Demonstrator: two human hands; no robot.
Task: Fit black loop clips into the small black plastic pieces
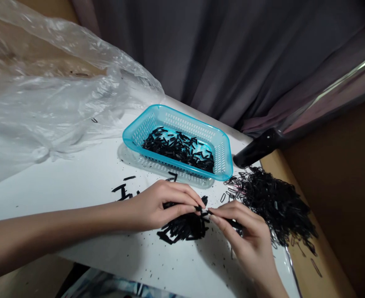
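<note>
My left hand [170,205] and my right hand [249,227] meet near the middle of the white table, fingertips almost touching. Between the pinched fingers of both hands is a small black piece [204,212], too small to make out fully. Under and beside my left hand lies a heap of short black strips [187,227]. Just behind the hands stands a blue perforated plastic basket [222,159], its bottom covered with similar black pieces [177,149]. To the right of my right hand spreads a large pile of thin black loops [278,203].
A clear plastic bag [64,107] covers the table's left rear. A black riveted handle [257,147], like a knife's, lies right of the basket. Loose strips [123,191] and black crumbs dot the white tabletop [92,174]. A dark curtain [176,49] hangs behind.
</note>
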